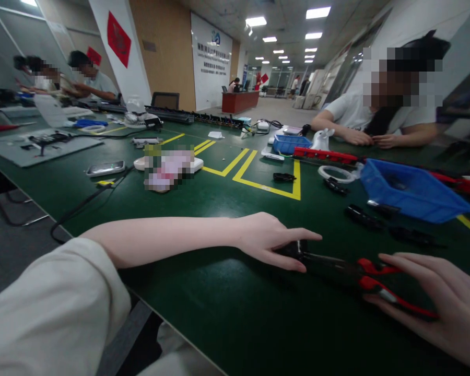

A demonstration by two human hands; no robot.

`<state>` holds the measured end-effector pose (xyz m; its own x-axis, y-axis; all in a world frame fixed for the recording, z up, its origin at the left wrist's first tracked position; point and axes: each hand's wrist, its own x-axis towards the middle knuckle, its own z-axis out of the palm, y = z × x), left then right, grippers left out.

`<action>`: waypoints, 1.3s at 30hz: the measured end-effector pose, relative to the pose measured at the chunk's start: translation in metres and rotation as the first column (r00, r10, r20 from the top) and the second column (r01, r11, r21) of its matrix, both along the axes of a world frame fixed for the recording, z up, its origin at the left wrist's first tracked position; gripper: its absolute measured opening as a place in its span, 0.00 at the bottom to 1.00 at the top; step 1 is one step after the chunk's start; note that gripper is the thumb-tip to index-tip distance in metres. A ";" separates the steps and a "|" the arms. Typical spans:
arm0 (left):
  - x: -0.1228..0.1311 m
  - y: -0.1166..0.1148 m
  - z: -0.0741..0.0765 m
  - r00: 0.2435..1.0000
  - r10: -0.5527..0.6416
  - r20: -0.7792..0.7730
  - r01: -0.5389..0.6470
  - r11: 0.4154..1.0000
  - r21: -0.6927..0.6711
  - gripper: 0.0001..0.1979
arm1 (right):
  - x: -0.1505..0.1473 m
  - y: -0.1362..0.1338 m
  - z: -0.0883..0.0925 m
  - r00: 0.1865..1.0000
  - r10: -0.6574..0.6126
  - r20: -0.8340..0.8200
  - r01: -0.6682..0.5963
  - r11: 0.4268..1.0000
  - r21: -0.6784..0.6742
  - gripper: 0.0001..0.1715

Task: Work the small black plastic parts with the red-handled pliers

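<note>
My left hand point(264, 237) pinches a small black part point(293, 249) between thumb and fingers, with the index finger stretched out past it, low over the green table. At the lower right my right hand point(438, 292) is closed around the red handles of a pair of long-nose pliers point(370, 274). The dark jaws of the pliers point left and reach the black part; blur hides whether they grip it. Beyond my hands, a similar black part point(284, 177) lies inside a yellow tape outline.
To the right stand a large blue bin point(415, 190) and a smaller blue bin point(292, 143), with several black parts point(362, 216) nearby. A phone point(105, 168) and a cable point(90, 198) lie at left. A person point(399, 112) sits across the table point(219, 308).
</note>
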<state>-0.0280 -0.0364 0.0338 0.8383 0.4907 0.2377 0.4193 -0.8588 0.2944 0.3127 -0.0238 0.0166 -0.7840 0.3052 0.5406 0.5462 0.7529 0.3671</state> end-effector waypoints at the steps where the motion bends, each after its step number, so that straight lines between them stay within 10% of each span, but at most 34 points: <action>1: -0.001 -0.003 -0.001 1.000 0.005 -0.001 -0.005 1.000 0.011 0.34 | 0.000 -0.001 0.000 1.000 0.004 0.001 -0.004 1.000 0.012 0.29; 16: -0.004 0.010 0.009 0.996 -0.021 0.082 0.009 0.988 0.153 0.32 | -0.016 -0.012 0.018 0.999 -0.044 0.016 0.041 0.982 0.185 0.25; 39: -0.001 0.005 -0.005 0.994 -0.095 0.059 0.094 0.995 0.023 0.22 | -0.011 -0.016 0.016 0.997 -0.054 -0.059 0.042 0.983 -0.176 0.24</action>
